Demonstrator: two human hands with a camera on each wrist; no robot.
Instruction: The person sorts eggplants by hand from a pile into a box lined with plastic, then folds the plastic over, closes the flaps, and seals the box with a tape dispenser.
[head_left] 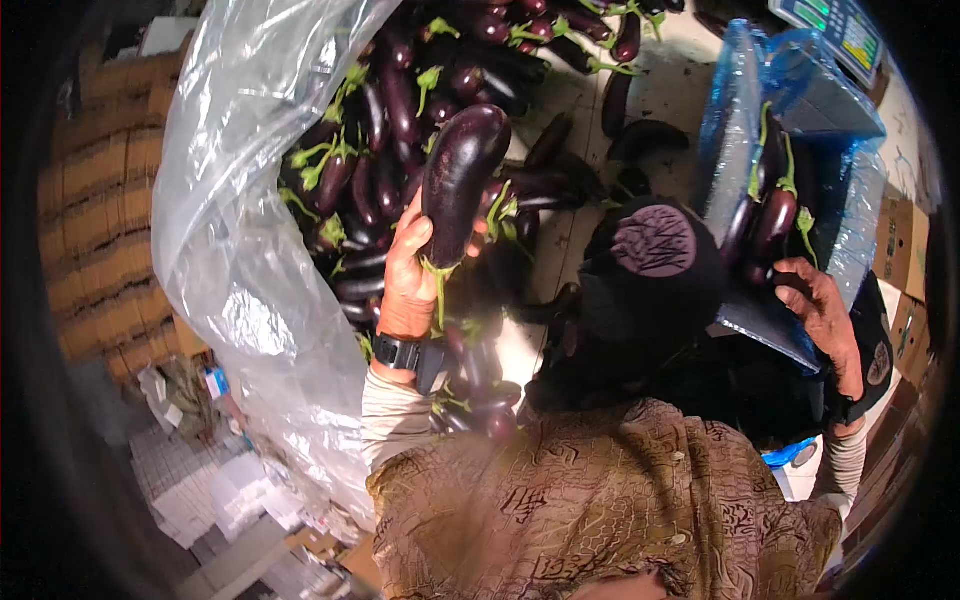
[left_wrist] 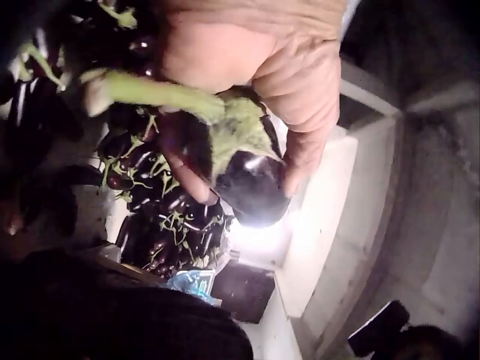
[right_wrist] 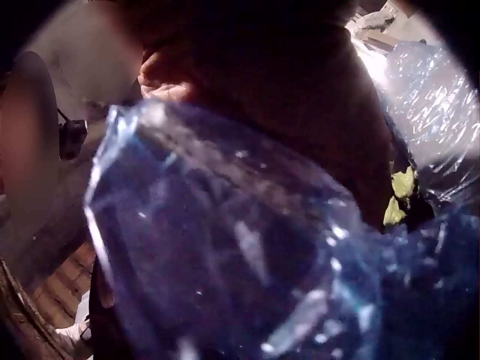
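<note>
My left hand grips a large dark purple eggplant, its rounded end up and green stem down. In the left wrist view, the fingers and thumb of the left hand lie around the eggplant near its green cap. At the right, my right hand reaches over the edge of a box lined with blue plastic, its bent fingertips at the lower end of an eggplant. Other eggplants lie beside that one. Blue plastic covers much of the right wrist view, hiding the right fingertips.
A big heap of eggplants lies ahead, beside a clear plastic sheet. A scale stands behind the box. Someone in a dark cap is between my hands. Stacked cartons are at the far left.
</note>
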